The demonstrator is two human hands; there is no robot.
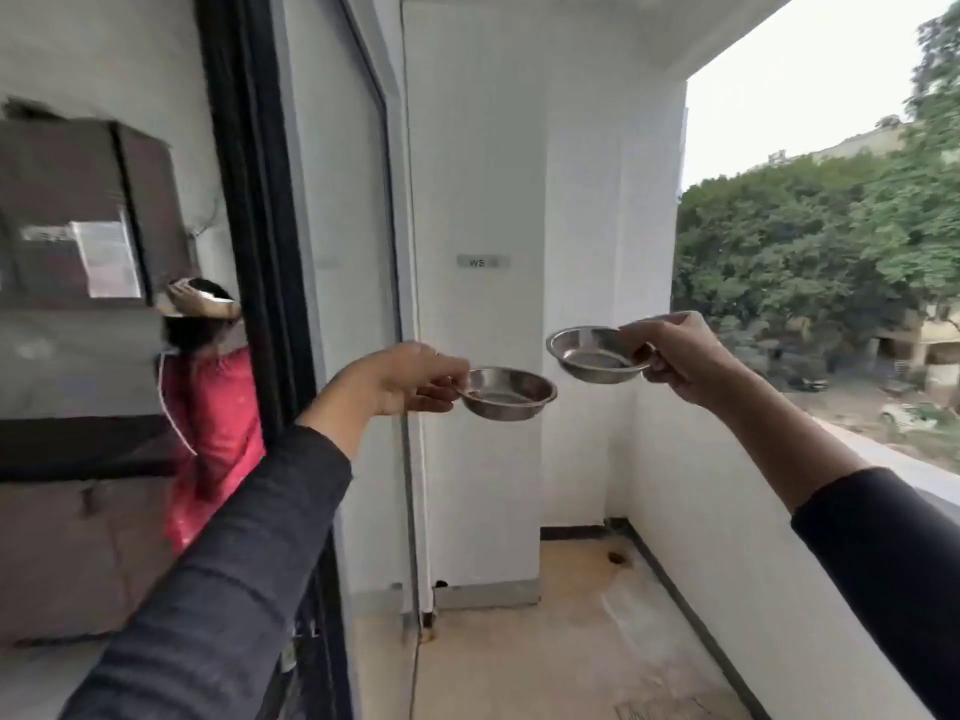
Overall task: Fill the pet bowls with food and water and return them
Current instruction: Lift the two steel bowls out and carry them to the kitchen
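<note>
Two arms in dark sleeves reach forward over a narrow balcony floor [561,641], hemmed by a white wall [478,200] ahead, a low parapet [727,511] on the right and a dark door frame [260,226] on the left. Two steel bowls are held in the air, just apart. Left hand [395,381] pinches the rim of the lower bowl [506,393]; right hand [675,356] grips the higher bowl [595,353], fingers curled over its edge. Both bowls look empty. Glass at left is blurred.
</note>
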